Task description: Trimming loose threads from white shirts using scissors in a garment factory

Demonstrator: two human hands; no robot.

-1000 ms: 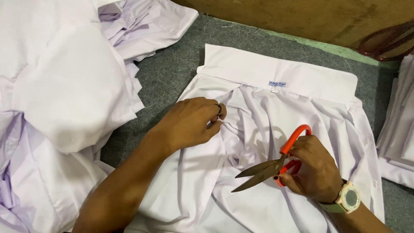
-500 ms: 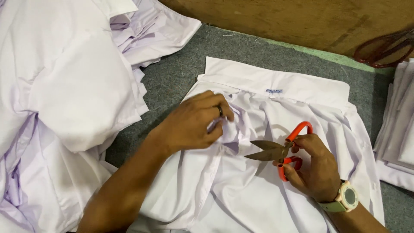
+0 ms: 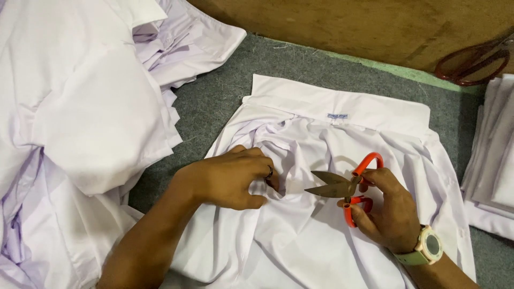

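Note:
A white shirt (image 3: 342, 112) lies collar-up on the grey felt surface (image 3: 225, 91). My left hand (image 3: 227, 176) pinches a fold of the shirt's fabric near the middle, a ring on one finger. My right hand (image 3: 388, 208), with a pale green watch on its wrist, grips orange-handled scissors (image 3: 342, 187). The blades are slightly apart and point left toward the pinched fold, a short way from my left fingers.
A big heap of white shirts (image 3: 80, 118) fills the left side. A folded white stack (image 3: 495, 160) sits at the right edge. Dark red-handled scissors (image 3: 474, 61) lie by the wooden wall (image 3: 348, 27) at the back right.
My left hand has slid down the shirt and bunched the fabric. My right hand has raised the scissors and swung the blades level toward that fold.

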